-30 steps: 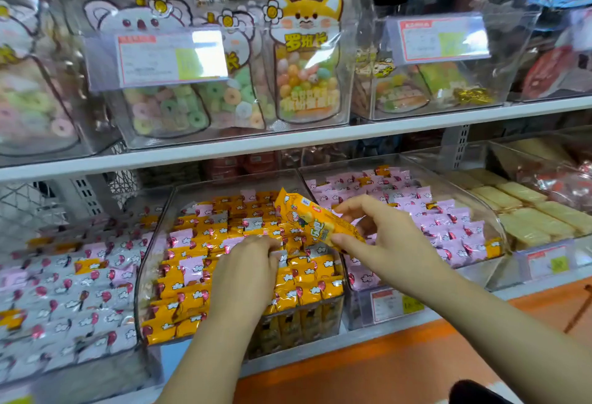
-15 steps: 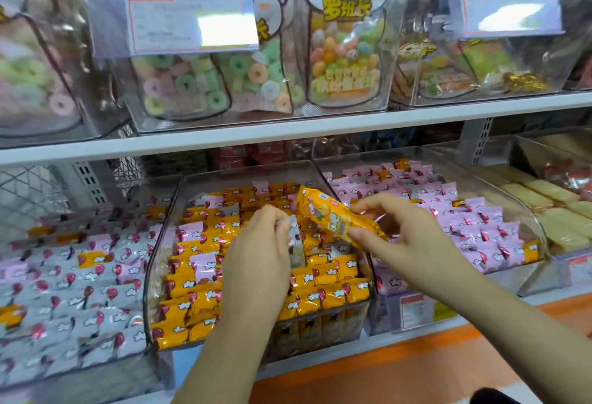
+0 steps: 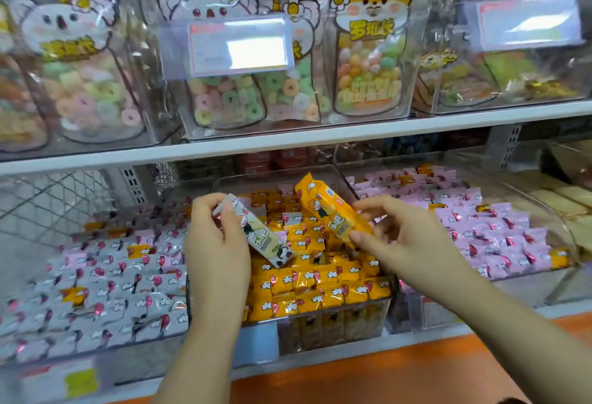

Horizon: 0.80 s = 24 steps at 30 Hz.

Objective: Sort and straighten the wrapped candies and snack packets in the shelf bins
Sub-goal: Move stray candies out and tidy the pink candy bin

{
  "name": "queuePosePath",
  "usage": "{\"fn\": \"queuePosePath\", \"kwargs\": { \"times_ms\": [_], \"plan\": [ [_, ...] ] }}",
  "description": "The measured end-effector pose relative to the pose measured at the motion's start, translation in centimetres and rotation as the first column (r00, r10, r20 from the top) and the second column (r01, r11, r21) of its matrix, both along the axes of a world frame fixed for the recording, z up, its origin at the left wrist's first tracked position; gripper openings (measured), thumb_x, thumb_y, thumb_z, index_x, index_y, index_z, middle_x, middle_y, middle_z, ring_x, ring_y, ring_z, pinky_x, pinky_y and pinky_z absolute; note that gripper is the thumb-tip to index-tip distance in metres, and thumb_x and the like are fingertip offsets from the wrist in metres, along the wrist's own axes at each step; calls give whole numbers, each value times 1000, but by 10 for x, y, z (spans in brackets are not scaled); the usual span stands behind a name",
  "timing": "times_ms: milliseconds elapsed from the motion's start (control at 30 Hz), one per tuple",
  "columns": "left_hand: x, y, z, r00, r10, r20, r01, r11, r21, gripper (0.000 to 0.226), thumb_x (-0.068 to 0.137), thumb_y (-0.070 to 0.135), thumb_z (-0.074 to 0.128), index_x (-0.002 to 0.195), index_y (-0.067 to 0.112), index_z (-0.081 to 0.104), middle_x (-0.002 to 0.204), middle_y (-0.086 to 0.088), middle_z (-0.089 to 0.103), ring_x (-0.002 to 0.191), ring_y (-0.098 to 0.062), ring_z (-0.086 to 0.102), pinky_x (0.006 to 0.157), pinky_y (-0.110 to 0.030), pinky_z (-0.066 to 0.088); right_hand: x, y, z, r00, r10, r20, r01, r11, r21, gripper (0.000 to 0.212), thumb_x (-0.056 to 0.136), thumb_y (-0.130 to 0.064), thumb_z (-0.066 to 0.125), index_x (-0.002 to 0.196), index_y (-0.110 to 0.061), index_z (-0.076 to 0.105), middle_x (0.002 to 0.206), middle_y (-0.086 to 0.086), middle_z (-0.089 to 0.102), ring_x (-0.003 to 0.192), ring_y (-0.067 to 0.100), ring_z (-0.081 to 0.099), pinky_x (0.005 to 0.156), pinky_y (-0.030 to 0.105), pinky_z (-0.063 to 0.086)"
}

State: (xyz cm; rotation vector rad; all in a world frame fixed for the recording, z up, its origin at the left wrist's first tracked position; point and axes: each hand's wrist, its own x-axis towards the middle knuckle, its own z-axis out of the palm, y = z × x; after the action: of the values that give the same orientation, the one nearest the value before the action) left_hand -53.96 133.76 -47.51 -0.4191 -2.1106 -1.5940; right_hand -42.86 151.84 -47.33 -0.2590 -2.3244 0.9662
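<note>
Since a second ago my left hand has come up out of the middle bin with a white packet, fingers and thumb curled round its upper end so it hangs tilted over the yellow candies. My right hand pinches the lower end of a yellow packet between thumb and fingertips, just beside the white one above the same bin. White candies fill the bin to the left and pink candies the bin to the right, under a shelf of animal-faced pouches.
</note>
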Motion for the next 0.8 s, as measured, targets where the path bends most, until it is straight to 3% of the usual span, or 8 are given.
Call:
{"fn": "queuePosePath", "kwargs": {
  "times_ms": [67,167,267,300,367,467,633,800],
  "plan": [
    [-5,-8,-2,999,54,-4,-54,996,-70,16,99,20,42,111,20,53,92,10,55,75,2,50,60,-11,35,-1,-5,1,999,20,35,-21,999,25,35,79,-20,72,110,-30,60,64,-13,55,63,4,55,55,12,42],
    [-8,-18,-8,987,118,-107,-140,963,-229,29,95,8,47,120,17,56,119,-1,52,110,-16,47,88,-29,37,-3,-8,3,996,26,80,-33,995,89,38,80,-25,71,116,-31,60,72,-6,61,69,5,57,62,18,48],
    [-2,-19,-12,965,58,-257,-145,931,-335,33,89,6,55,120,18,60,124,-2,50,123,-22,40,103,-45,36,-5,-10,3,993,36,109,-49,991,121,38,82,-28,69,117,-35,58,78,-4,62,75,4,58,65,22,49],
    [2,-18,-11,958,-14,-286,-90,933,-349,36,89,10,56,124,19,57,127,1,48,125,-18,39,105,-43,36,-5,-11,4,992,42,118,-58,990,129,37,82,-28,69,116,-38,56,80,-4,62,76,4,58,65,22,49],
    [14,-12,-8,931,-239,-277,116,911,-396,43,92,26,55,134,29,46,133,13,39,126,2,33,106,-16,28,-7,-12,4,990,61,128,-80,986,146,36,82,-27,69,110,-43,53,80,-8,61,76,2,57,62,15,45],
    [26,-2,-6,870,-469,-152,368,823,-433,52,90,41,54,135,50,27,134,30,29,123,23,22,93,7,16,-10,-13,-1,987,83,136,-106,979,175,37,82,-25,70,110,-42,53,84,-13,62,78,0,57,63,10,43],
    [18,3,-7,893,-439,-102,384,860,-335,48,90,36,56,129,49,33,116,35,35,110,23,34,85,6,27,-13,-12,-5,982,89,169,-129,960,248,41,83,-26,68,122,-32,57,107,-22,55,90,-1,55,76,9,42],
    [10,0,-10,901,-401,-165,301,852,-428,40,89,28,59,129,29,51,115,21,41,102,22,37,83,8,25,-14,7,-7,998,-42,54,24,957,291,43,82,-28,70,123,-26,58,121,-13,55,112,1,43,97,20,32]
  ]
}}
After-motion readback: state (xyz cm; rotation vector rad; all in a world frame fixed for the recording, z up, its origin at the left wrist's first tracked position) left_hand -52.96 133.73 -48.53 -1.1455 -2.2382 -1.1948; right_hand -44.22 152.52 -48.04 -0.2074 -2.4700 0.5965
